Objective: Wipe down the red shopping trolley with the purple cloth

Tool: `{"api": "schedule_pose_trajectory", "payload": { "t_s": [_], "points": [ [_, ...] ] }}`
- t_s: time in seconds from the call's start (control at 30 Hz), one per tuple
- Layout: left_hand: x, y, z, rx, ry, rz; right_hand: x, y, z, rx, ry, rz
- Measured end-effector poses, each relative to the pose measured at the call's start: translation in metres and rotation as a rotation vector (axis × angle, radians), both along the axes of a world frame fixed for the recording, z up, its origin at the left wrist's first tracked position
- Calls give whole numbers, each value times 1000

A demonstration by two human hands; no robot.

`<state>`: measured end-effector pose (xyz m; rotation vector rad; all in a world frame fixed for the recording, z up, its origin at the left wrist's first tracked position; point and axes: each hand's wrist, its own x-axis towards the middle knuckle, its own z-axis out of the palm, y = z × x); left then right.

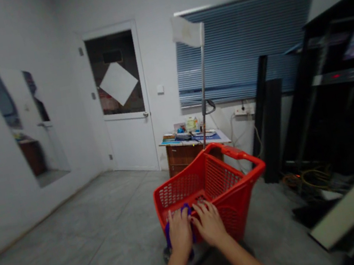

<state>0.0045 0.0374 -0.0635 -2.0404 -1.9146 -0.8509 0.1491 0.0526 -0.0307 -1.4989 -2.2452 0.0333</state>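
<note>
A small red plastic shopping cart (226, 178) stands on the grey floor just in front of me, empty as far as I can see. Both my hands rest side by side on its near end. My left hand (179, 230) has its fingers curled over a purple handle (186, 208). My right hand (209, 222) lies next to it with fingers bent over the same handle and the basket rim. A thin pole with a white flag (187, 31) rises from the cart's far end.
A wooden desk (181, 154) with clutter stands against the far wall beside a white door (122, 101). Closed blue blinds (244, 45) hang above it. Dark panels (269, 121) lean right, with a black cabinet (348, 111) and yellow cables (308, 178) on the floor. Grey tiled floor (80, 245) spreads left.
</note>
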Motion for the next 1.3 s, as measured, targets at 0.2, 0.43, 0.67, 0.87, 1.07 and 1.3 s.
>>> {"api": "schedule_pose_trajectory", "payload": {
  "t_s": [0.2,0.43,0.67,0.87,1.07,1.3],
  "points": [
    [-73,-15,0,-87,-22,-66,13,4,8,9,-48,-58],
    [-29,-6,7,-48,11,69,1,1,5,1,-41,-56],
    [-35,1,1,17,12,-102,20,5,17,-16,-119,-38],
    [-68,-7,-15,-4,15,116,37,13,27,-24,-164,-103],
    [4,13,14,-65,3,64,26,12,21,-5,-139,-113],
    [-5,25,30,-58,72,-88,30,12,19,38,-94,-87]
  ]
}}
